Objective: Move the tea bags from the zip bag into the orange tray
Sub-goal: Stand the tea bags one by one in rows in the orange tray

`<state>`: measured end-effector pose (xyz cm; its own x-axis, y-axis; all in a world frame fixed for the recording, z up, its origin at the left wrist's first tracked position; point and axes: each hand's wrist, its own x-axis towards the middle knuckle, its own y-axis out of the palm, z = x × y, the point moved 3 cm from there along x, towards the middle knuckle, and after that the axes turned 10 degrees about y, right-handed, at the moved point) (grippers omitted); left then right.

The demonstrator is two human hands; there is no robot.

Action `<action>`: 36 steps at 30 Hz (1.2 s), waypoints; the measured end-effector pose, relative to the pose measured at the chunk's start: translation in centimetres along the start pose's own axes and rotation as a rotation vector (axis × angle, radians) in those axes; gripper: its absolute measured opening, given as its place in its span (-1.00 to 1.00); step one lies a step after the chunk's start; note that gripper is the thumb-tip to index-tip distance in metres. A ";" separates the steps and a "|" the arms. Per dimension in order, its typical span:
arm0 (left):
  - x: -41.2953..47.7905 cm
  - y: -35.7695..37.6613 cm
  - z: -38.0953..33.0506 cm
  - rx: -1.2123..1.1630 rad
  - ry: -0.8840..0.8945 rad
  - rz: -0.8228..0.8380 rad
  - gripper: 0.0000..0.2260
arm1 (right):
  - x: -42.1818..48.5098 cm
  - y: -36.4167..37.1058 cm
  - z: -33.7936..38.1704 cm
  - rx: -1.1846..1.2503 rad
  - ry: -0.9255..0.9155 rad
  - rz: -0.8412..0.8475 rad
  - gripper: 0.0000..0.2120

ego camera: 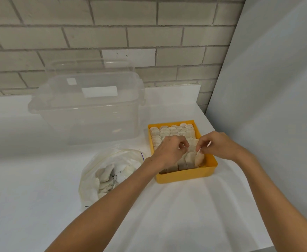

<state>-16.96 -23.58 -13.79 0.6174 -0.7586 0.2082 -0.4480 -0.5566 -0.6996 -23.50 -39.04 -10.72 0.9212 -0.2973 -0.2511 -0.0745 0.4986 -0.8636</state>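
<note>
The orange tray (186, 176) sits on the white table, packed with rows of pale round tea bags (169, 131) standing on edge. Both hands hover over its near half. My left hand (169, 148) has curled fingers pinching among the tea bags near the middle of the tray. My right hand (215, 145) pinches a tea bag (198, 157) at the near right corner. Left of the tray lies the clear zip bag (109, 174), open, with several tea bags inside.
A large clear plastic box (87, 110) stands behind the zip bag, its lid leaning on the brick wall. A white panel (269, 88) rises at the right. The table's right edge (249, 188) runs diagonally close to the tray.
</note>
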 end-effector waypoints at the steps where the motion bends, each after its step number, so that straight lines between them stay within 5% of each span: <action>1: 0.2 0.1 0.0 -0.028 0.006 0.019 -0.84 | -0.3 -0.5 0.2 0.044 -0.009 0.011 -0.76; 6: 0.9 0.9 0.0 -0.190 0.011 0.234 -0.62 | -1.7 -2.7 1.2 0.209 -0.061 0.072 -0.71; 16: 0.6 1.1 -0.4 -0.336 -0.076 0.184 -0.87 | -1.7 -3.1 1.1 0.466 -0.059 0.060 -0.86; 28: 0.3 1.1 0.3 -0.276 -0.096 0.067 -0.90 | -0.1 -0.6 0.2 -0.194 -0.042 0.054 -0.90; 36: -0.1 -0.4 0.5 -0.236 -0.066 0.027 -0.92 | 0.5 1.9 0.2 -0.450 -0.100 -0.092 -0.70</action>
<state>-16.50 -23.10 -13.84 0.6406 -0.7549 0.1406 -0.5988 -0.6057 -0.5239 -23.08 -38.14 -12.40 0.9624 -0.2326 -0.1405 -0.1290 0.0642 -0.9896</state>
